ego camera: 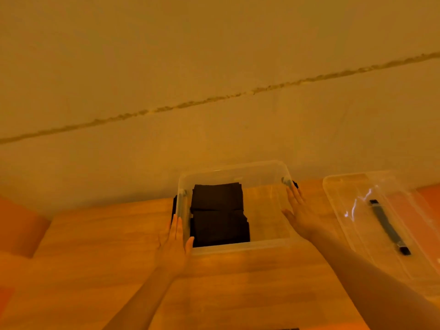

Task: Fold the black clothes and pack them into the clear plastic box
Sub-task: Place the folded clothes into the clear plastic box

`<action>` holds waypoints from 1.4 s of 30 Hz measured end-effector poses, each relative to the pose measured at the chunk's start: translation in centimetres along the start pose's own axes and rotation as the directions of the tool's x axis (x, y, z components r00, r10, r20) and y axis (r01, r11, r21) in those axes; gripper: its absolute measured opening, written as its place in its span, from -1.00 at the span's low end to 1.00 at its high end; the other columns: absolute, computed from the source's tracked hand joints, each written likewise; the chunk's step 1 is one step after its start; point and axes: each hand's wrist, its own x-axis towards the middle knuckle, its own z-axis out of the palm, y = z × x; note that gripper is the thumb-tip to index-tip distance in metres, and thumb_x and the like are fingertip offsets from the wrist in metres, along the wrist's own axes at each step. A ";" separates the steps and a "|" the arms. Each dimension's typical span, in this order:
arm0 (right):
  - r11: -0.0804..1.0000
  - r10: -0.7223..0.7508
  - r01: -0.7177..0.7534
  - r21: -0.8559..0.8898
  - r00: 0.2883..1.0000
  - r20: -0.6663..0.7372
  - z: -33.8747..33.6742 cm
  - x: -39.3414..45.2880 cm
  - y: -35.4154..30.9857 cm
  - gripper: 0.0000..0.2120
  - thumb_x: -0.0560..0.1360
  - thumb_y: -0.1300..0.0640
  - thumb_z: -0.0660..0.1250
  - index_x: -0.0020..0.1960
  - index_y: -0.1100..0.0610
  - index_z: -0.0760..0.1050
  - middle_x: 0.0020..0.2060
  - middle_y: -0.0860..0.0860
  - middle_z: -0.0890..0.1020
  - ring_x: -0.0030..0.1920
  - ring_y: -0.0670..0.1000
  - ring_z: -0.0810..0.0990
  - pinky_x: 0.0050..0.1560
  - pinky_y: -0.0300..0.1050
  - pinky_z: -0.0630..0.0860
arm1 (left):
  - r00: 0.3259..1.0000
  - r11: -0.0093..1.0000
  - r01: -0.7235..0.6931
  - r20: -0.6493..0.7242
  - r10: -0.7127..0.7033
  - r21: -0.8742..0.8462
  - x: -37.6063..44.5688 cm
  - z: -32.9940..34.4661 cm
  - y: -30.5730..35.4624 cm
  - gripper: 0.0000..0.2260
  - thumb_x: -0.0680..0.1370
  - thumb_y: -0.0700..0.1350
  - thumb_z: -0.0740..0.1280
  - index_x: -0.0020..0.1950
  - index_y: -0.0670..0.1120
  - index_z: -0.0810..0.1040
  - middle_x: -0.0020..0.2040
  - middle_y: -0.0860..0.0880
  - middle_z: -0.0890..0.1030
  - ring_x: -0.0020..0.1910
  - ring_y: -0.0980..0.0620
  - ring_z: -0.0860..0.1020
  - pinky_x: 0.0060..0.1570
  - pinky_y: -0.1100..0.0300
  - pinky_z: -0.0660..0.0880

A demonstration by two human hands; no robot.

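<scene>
the left hand [175, 241] lies flat with straight fingers against the left wall of the clear plastic box [238, 247], thumb at its near corner. the right hand [300, 211] presses flat on the right wall, fingers straight. folded black clothes [219, 214] fill the box's left half, centre frame on the wooden tabletop [95, 258]. a clear lid [357, 210] lies at the right.

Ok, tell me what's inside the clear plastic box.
Folded black clothes lie in the left half of the clear plastic box; the right half shows bare bottom. How many pieces are stacked, and anything beneath them, is hidden.
</scene>
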 end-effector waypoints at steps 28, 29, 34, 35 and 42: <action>0.901 0.428 -0.424 -0.088 0.903 0.036 1.7 -11.6 18.8 -0.56 0.60 0.21 0.04 0.47 0.13 0.15 0.51 0.13 0.01 0.51 0.12 -0.05 0.48 0.12 -0.05 | 0.934 0.893 -0.355 0.151 0.324 0.278 -1.7 4.4 23.6 -0.40 0.60 0.21 -0.25 0.33 -0.11 0.35 0.33 -0.10 0.33 0.28 -0.06 0.37 0.13 -0.08 0.33; 0.900 0.434 -0.432 -0.055 0.901 0.027 1.1 -11.6 18.4 -0.57 0.61 0.22 0.04 0.47 0.15 0.16 0.51 0.14 0.04 0.51 0.11 0.02 0.48 0.06 0.03 | 0.932 0.888 -0.361 0.141 0.334 0.285 -1.5 4.9 23.3 -0.43 0.61 0.19 -0.22 0.30 -0.11 0.39 0.30 -0.09 0.37 0.25 -0.03 0.40 0.12 -0.07 0.36; 0.921 0.380 -0.349 0.172 0.901 -0.209 -6.4 -12.0 16.9 -0.88 0.61 0.18 0.10 -0.04 0.12 0.39 -0.22 -0.10 0.47 -0.26 -0.09 0.49 -0.28 -0.25 0.45 | 0.928 0.925 -0.351 0.184 0.323 0.145 -1.6 3.3 23.6 -0.07 0.29 0.44 -0.55 0.45 -0.12 -0.13 0.48 -0.12 -0.13 0.46 -0.06 -0.11 0.36 0.08 -0.43; 0.913 0.392 -0.340 0.225 0.885 -0.252 -8.6 -12.0 17.1 -0.86 0.60 0.18 0.14 -0.11 0.12 0.40 -0.31 -0.08 0.44 -0.35 -0.10 0.44 -0.40 -0.27 0.35 | 0.931 0.935 -0.341 0.168 0.323 0.094 -1.7 2.9 23.8 -0.02 0.15 0.47 -0.62 0.40 -0.10 -0.33 0.43 -0.07 -0.34 0.42 -0.02 -0.32 0.32 0.09 -0.48; 0.917 0.302 -0.237 0.321 0.938 -0.169 -21.9 -11.5 20.0 -0.84 0.55 0.24 0.24 -0.21 0.13 0.47 -0.26 0.01 0.56 -0.22 -0.05 0.51 -0.29 -0.24 0.35 | 0.940 0.866 -0.329 -0.042 0.339 -0.377 0.2 -2.5 28.2 -0.37 0.62 0.10 0.02 0.50 -0.09 -0.29 0.52 -0.04 -0.29 0.49 0.06 -0.28 0.42 0.12 -0.27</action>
